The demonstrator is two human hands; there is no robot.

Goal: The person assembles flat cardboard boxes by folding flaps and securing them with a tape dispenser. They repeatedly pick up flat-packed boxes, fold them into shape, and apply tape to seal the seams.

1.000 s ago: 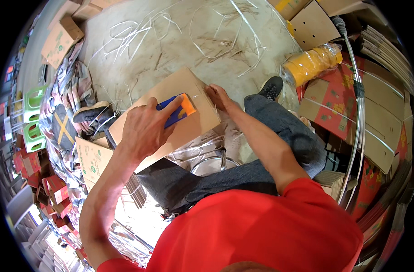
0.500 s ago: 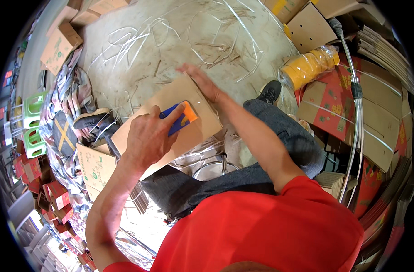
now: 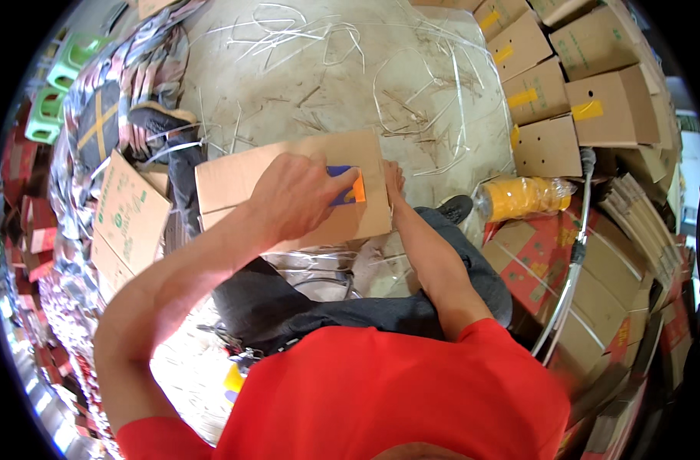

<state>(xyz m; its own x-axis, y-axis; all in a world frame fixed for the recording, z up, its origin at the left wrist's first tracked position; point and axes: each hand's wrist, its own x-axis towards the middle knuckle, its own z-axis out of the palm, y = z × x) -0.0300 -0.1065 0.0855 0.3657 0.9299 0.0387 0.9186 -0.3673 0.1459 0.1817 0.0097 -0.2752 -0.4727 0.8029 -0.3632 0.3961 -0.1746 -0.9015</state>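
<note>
A closed brown cardboard box (image 3: 231,178) lies in front of me, above my legs, its long side running left to right. My left hand (image 3: 296,195) is on its top with curled fingers, gripping a flat blue-and-orange piece (image 3: 357,187) near the box's right end. The index finger reaches over the piece, and the hand hides part of it, so its kind is unclear. At the right end of the box my right hand (image 3: 394,178) rests against the end face, fingers stretched out. Part of that hand is behind the box edge.
White strapping strips (image 3: 304,34) lie tangled on the floor. Brown cartons (image 3: 538,88) are stacked at the far right, by a plastic-wrapped yellow roll (image 3: 522,198) and a metal pole (image 3: 568,287). Flattened cardboard (image 3: 131,211) and green stools (image 3: 47,115) are at left.
The box has turned clockwise, from slanting to nearly level. My right hand has come down from above its far corner to its right end. My left hand stays on the blue-and-orange piece.
</note>
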